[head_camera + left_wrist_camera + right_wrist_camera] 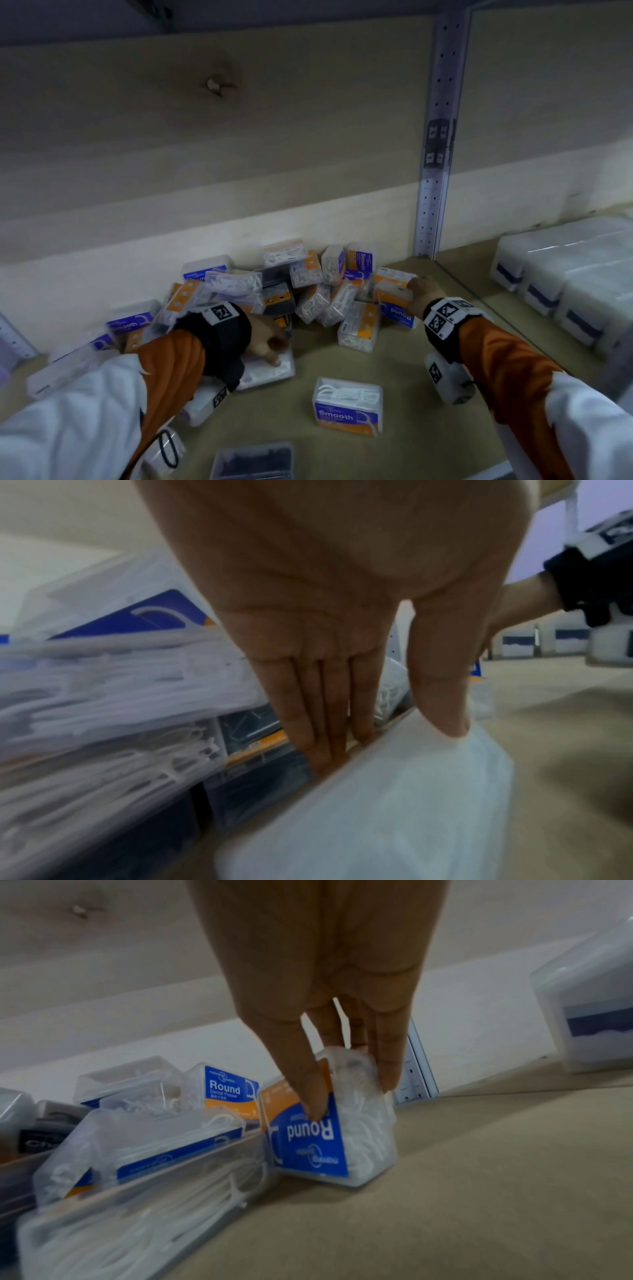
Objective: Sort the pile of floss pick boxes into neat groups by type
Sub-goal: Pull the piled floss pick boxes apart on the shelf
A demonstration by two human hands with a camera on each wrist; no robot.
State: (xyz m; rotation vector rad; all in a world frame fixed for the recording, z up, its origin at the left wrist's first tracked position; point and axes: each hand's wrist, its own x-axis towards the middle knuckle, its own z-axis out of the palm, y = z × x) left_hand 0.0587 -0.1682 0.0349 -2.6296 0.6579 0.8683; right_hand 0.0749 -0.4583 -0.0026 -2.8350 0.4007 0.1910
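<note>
my right hand (318, 974) pinches an upside-down round box (359, 1137), thumb on its label, probably to lift it off the right edge of the pile (274, 284). my left hand (335, 601) is narrow, clamping a white box (394, 804) at the pile's front. a lone smooth box (347, 407) sits lower centre on the shelf (428, 445). leaning neighbours crowd both picks.

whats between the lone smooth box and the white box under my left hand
Nothing: only bare tan shelf board separates the clear blue-and-orange Smooth box from the frosted white plastic box, in the head view.
</note>
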